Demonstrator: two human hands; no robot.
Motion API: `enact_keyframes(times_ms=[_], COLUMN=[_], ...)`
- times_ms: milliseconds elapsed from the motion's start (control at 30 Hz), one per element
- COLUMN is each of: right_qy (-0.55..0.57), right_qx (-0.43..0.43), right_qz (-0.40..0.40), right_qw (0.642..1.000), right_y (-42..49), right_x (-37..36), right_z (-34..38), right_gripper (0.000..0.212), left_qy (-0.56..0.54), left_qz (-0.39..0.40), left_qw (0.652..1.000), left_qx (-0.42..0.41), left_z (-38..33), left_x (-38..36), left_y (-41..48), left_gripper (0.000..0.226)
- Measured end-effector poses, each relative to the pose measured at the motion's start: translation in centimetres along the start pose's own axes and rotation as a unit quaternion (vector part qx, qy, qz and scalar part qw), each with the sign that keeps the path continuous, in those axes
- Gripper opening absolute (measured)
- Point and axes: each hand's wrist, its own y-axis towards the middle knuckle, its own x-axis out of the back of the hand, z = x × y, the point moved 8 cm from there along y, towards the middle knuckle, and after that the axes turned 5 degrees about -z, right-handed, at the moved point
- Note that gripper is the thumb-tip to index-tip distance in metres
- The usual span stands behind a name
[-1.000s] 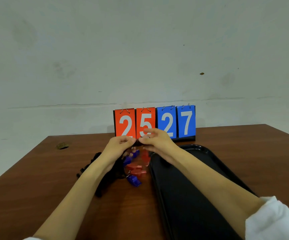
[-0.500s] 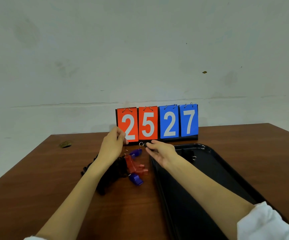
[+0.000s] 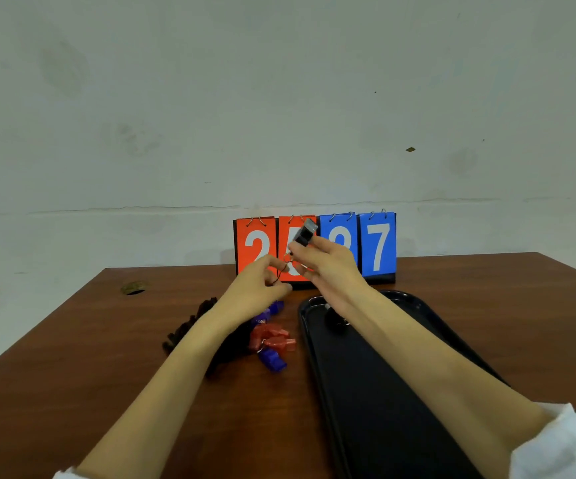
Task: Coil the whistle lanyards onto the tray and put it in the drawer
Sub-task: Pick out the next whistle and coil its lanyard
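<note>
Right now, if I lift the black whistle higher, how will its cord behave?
Probably floppy: the cord curves slackly from the whistle to the left hand. It looks thin and light, so it should simply trail after the whistle. It may snag on the tangled pile below.

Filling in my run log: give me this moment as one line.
right hand: grips black whistle | left hand: pinches its cord | tray: one dark item inside | whistle pile: on table beside tray

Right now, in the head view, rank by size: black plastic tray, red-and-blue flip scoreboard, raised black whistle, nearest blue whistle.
Black plastic tray
Red-and-blue flip scoreboard
Raised black whistle and nearest blue whistle: alike, unranked.
</note>
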Motion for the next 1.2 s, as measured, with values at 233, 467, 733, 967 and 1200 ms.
enact_keyframes(times_ms=[233, 467, 733, 967, 1200], right_qy=[0.074, -0.302, -0.438, -0.604, -0.648], right_qx=[0.026, 0.116, 0.082, 0.076, 0.085], right_qz=[-0.004, -0.090, -0.137, -0.105, -0.133], right_qw=[0.997, 0.942, 0.885, 0.786, 0.746], right_y=[-0.9, -1.5, -2.7, -3.0, -3.9], right_x=[1.6, 8.0, 13.1, 13.9, 14.4], right_z=[4.8, 2.9, -0.1, -0.2, 0.5], right_gripper=[0.023, 0.035, 0.039, 0.036, 0.032], left_qy=[-0.133, -0.174, -0.114, -0.208, 0.047], left_qz=[-0.133, -0.115, -0.150, -0.208, -0.222], left_qw=[0.972, 0.961, 0.978, 0.954, 0.974], left_qx=[0.144, 0.184, 0.095, 0.064, 0.004], left_z=[4.9, 5.9, 3.6, 2.1, 1.6], left_x=[3.7, 4.3, 5.4, 6.7, 7.5], left_y=[0.4, 0.3, 0.6, 0.5, 0.7], left_gripper=[0.011, 0.039, 0.007, 0.012, 0.022])
